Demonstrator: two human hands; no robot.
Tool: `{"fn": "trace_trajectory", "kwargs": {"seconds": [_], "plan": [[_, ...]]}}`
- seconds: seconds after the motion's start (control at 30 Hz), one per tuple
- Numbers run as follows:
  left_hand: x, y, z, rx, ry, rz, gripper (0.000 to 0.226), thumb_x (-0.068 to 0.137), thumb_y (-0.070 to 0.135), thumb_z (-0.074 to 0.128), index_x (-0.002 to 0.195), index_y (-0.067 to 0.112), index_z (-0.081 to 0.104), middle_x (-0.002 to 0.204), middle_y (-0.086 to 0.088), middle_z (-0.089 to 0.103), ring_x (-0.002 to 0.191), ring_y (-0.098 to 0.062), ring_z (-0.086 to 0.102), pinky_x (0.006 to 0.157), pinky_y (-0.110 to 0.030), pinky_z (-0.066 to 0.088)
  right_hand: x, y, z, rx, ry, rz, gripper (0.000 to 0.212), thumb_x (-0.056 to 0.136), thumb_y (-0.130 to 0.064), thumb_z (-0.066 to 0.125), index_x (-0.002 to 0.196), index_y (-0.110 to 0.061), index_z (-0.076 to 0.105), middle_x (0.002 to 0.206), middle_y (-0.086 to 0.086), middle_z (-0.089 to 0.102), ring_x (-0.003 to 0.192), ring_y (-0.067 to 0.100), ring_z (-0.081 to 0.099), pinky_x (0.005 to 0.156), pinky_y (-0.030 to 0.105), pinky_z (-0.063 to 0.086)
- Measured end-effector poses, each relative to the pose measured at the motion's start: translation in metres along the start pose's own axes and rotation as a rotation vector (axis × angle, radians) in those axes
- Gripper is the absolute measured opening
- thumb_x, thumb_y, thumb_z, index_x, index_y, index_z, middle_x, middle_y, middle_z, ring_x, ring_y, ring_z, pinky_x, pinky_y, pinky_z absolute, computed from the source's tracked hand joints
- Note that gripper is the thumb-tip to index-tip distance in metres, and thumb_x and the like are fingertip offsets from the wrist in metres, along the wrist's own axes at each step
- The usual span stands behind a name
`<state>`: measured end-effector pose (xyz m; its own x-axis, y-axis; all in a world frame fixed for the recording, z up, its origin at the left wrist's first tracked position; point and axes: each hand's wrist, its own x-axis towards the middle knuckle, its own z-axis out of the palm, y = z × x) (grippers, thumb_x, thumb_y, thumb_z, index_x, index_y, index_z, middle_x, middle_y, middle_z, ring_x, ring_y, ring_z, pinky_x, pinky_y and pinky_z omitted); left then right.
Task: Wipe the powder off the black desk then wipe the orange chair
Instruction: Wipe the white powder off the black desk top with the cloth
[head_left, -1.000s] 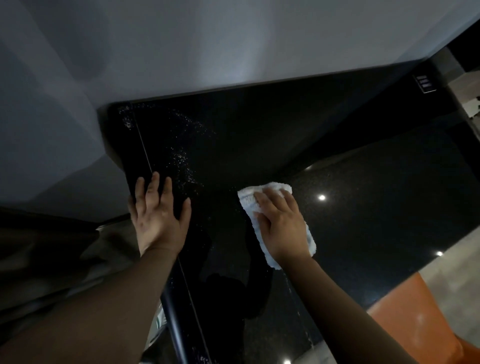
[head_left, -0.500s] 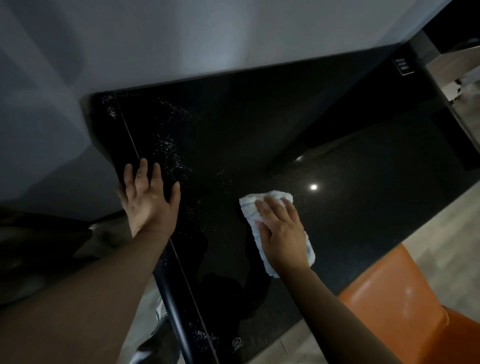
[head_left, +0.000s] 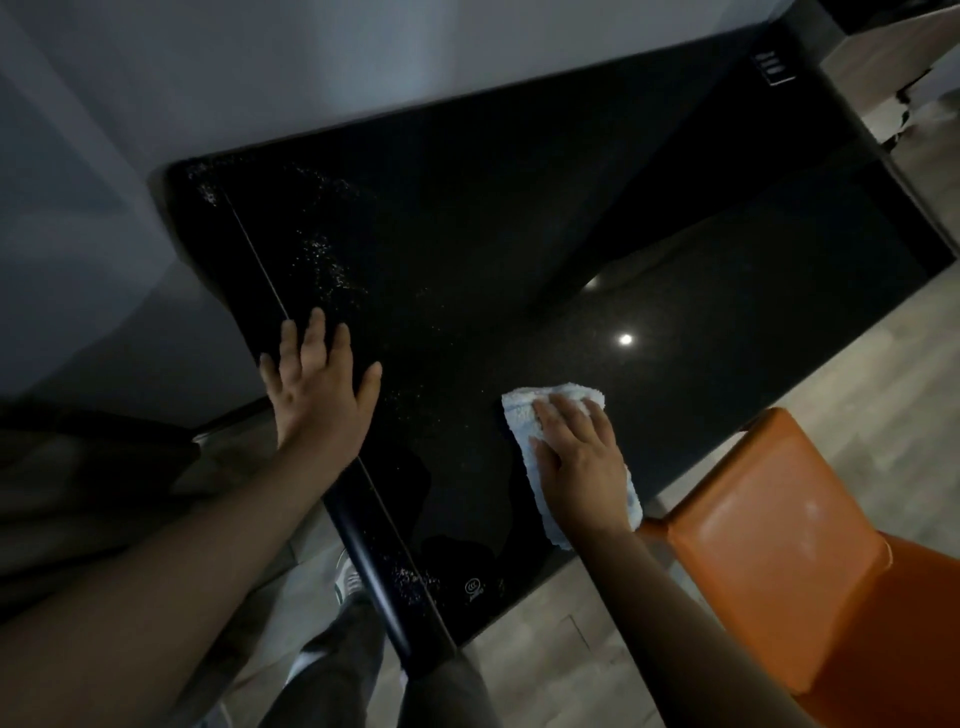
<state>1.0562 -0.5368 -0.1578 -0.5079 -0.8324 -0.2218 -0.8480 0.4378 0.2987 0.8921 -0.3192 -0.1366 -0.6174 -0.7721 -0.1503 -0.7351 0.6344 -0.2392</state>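
Powder-flecked black desk (head_left: 519, 234), orange chair (head_left: 769, 545) beside

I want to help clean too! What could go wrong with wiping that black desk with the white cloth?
The cloth under the right hand lies away from most powder, which is scattered beside the left hand, so specks on the desk may be missed. A sweep toward the near edge could push powder onto the floor or the orange chair close by.

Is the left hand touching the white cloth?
Apart. The head view shows the left hand flat on the black desk, with open desk surface between it and the white cloth under the right hand.
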Motion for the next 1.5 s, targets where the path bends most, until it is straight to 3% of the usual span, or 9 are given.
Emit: {"fn": "trace_trajectory", "kwargs": {"seconds": [0.17, 0.3, 0.5, 0.67, 0.77, 0.97, 1.17, 1.37, 1.5], "plan": [[-0.04, 0.003, 0.017, 0.077, -0.064, 0.152, 0.063, 0.098, 0.049, 0.032, 0.15, 0.016, 0.027, 0.162, -0.005, 0.007, 0.148, -0.029, -0.002, 0.117, -0.056, 0.0, -0.031, 0.014, -0.003, -0.012, -0.011, 0.048, 0.046, 0.097, -0.031, 0.047, 0.142, -0.026, 0.045, 0.149, 0.0, 0.041, 0.141, 0.026, 0.029, 0.108, 0.034, 0.022], [-0.049, 0.001, 0.024, 0.128, -0.091, 0.156, 0.063, 0.097, 0.049, 0.032, 0.15, 0.016, 0.028, 0.161, -0.005, 0.009, 0.148, -0.029, 0.0, 0.116, -0.057, 0.0, -0.06, 0.028, -0.001, -0.023, 0.031, 0.085, 0.045, 0.093, -0.025, 0.058, 0.138, -0.024, 0.051, 0.144, 0.003, 0.048, 0.135, 0.031, 0.038, 0.107, 0.042, 0.033], [-0.049, -0.001, 0.025, 0.152, -0.095, 0.188, 0.063, 0.097, 0.047, 0.035, 0.15, 0.014, 0.028, 0.161, -0.007, 0.01, 0.148, -0.03, 0.002, 0.114, -0.06, 0.001, -0.095, 0.047, -0.003, -0.048, 0.04, 0.162, 0.044, 0.091, -0.024, 0.064, 0.134, -0.024, 0.055, 0.139, 0.004, 0.053, 0.13, 0.031, 0.044, 0.108, 0.04, 0.028], [-0.05, 0.0, 0.032, 0.161, -0.069, 0.185, 0.065, 0.096, 0.049, 0.034, 0.15, 0.014, 0.027, 0.161, -0.007, 0.011, 0.148, -0.03, 0.002, 0.113, -0.06, 0.0, -0.108, 0.047, -0.015, 0.05, 0.004, 0.305, 0.042, 0.095, -0.033, 0.049, 0.136, -0.028, 0.052, 0.143, 0.001, 0.049, 0.133, 0.03, 0.039, 0.103, 0.048, 0.038], [-0.05, 0.0, 0.033, 0.176, -0.06, 0.184, 0.065, 0.096, 0.05, 0.034, 0.149, 0.013, 0.03, 0.16, -0.008, 0.015, 0.147, -0.031, 0.006, 0.112, -0.061, 0.004, -0.105, 0.044, -0.024, 0.098, 0.067, 0.335, 0.045, 0.093, -0.038, 0.041, 0.135, -0.026, 0.054, 0.142, 0.002, 0.049, 0.132, 0.03, 0.04, 0.102, 0.047, 0.04], [-0.046, 0.003, 0.024, 0.141, 0.005, 0.119, 0.058, 0.096, 0.045, 0.039, 0.144, 0.013, 0.04, 0.158, -0.007, 0.023, 0.145, -0.028, 0.016, 0.112, -0.058, 0.014, -0.063, 0.022, -0.045, 0.125, 0.196, 0.215, 0.047, 0.095, -0.04, 0.035, 0.133, -0.022, 0.056, 0.138, 0.003, 0.054, 0.128, 0.028, 0.046, 0.102, 0.039, 0.038], [-0.016, -0.013, 0.005, -0.02, 0.095, -0.093, 0.065, 0.097, 0.044, 0.04, 0.15, 0.011, 0.023, 0.16, -0.006, 0.012, 0.146, -0.03, 0.009, 0.114, -0.058, 0.016, 0.009, -0.023, -0.062, 0.199, 0.207, 0.069, 0.04, 0.096, -0.025, 0.054, 0.135, -0.024, 0.053, 0.142, -0.003, 0.05, 0.133, 0.018, 0.037, 0.099, 0.022, 0.025], [0.025, -0.035, -0.003, -0.153, 0.147, -0.228, 0.067, 0.097, 0.04, 0.044, 0.151, 0.008, 0.02, 0.16, -0.009, 0.01, 0.145, -0.034, 0.01, 0.113, -0.056, 0.021, 0.086, -0.077, -0.067, 0.247, 0.22, -0.129, 0.038, 0.096, -0.022, 0.054, 0.134, -0.025, 0.055, 0.139, -0.006, 0.052, 0.131, 0.016, 0.039, 0.091, 0.005, 0.019], [0.034, -0.033, 0.005, -0.259, 0.207, -0.253, 0.065, 0.096, 0.034, 0.05, 0.15, 0.007, 0.026, 0.16, -0.008, 0.013, 0.137, -0.04, 0.025, 0.104, -0.056, 0.036, 0.14, -0.109, -0.063, 0.238, 0.207, -0.254, 0.036, 0.097, -0.021, 0.054, 0.133, -0.022, 0.057, 0.138, -0.005, 0.053, 0.129, 0.018, 0.041, 0.092, 0.008, 0.023]]}}
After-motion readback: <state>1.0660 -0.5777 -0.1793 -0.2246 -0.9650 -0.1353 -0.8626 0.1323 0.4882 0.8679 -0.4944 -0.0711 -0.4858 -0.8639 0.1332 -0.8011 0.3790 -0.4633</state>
